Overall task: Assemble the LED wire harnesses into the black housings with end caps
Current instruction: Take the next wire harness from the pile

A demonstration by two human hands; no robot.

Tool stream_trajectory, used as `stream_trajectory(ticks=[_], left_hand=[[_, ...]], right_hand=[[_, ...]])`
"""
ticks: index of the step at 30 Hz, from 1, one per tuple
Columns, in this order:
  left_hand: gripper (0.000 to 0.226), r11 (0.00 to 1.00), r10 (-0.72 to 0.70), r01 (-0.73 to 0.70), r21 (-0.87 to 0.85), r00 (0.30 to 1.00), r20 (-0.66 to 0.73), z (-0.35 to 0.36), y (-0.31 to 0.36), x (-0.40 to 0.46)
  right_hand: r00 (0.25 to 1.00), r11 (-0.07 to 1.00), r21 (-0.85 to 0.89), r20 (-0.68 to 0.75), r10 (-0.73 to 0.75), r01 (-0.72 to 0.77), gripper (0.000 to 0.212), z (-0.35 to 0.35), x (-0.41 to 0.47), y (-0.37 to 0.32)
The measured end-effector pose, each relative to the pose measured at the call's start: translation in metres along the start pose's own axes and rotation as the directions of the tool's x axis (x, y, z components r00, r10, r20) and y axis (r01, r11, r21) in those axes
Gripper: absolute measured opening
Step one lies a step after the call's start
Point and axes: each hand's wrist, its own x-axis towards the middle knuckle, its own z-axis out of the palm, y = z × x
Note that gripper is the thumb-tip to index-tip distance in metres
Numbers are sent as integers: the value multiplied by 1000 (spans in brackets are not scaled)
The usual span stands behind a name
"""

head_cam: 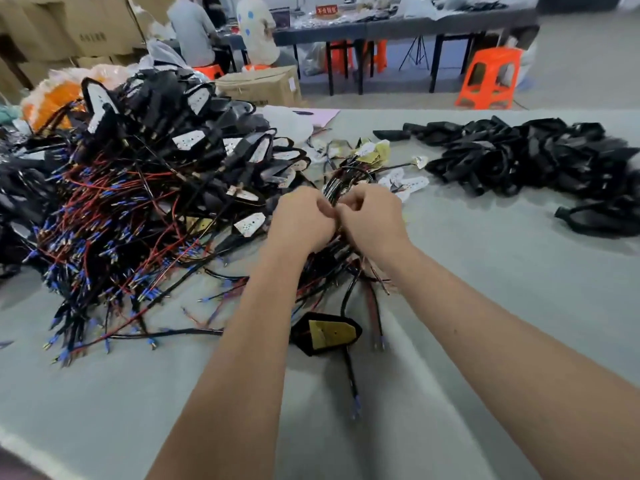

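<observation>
I see a grey table [485,271], red, black and blue-tipped wires [104,216], black housings [519,154], a yellow board [330,334], an orange stool [488,77], and brown boxes [69,22].

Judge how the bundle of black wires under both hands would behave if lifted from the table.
The wire bundle would probably sag, since its strands already curve and splay. It looks light for its bulk. Both the left hand and right hand pinch it, and loose ends could snag the big pile beside it.
</observation>
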Motion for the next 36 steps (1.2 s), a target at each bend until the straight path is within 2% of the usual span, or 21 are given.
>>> stream_trajectory(ticks=[3,5,6,8,10,13,18,21,23,25,27,31,34,36], left_hand=[[26,996,-11,8,88,999,38,22,6,-5],[46,981,-9,1,192,999,37,28,9,-6],[49,977,-3,-4,215,1000,29,29,11,-6],[38,981,11,-16,192,1000,29,27,13,-5],[27,993,1,-6,118,999,47,24,11,-5],[30,998,-27,24,54,998,50,20,7,-8],[27,998,-29,25,65,997,71,22,11,-11],[44,997,-27,11,72,973,230,19,12,-13],[49,999,-18,5,47,960,280,17,14,-15],[38,1000,-13,9,24,982,187,20,12,-14],[37,999,-37,35,26,995,88,23,10,-15],[31,994,-72,68,82,997,39,28,15,-15],[27,978,-61,61,198,998,-6,32,22,-15],[14,962,-27,40,270,998,-52,35,27,-14]], right_hand=[[995,991,-96,-51,90,-94,7,-14,-7,31],[990,973,-184,-8,139,-138,26,-19,-6,43],[988,968,-205,22,155,-147,36,-21,-5,46],[985,972,-188,75,155,-139,47,-22,-6,42],[989,984,-151,101,112,-96,43,-17,-12,39],[994,975,-214,77,79,-61,43,-9,-20,40],[977,929,-311,6,214,-201,36,1,-17,29],[951,932,-228,64,302,-280,22,3,-6,20],[925,935,-131,151,348,-330,28,1,2,20],[909,922,29,186,374,-385,20,-1,7,23],[899,889,158,174,402,-429,13,-2,4,26],[916,909,119,97,390,-400,6,-7,2,38],[900,894,118,111,421,-433,22,-7,4,41],[887,880,125,139,441,-458,23,-5,6,41]])
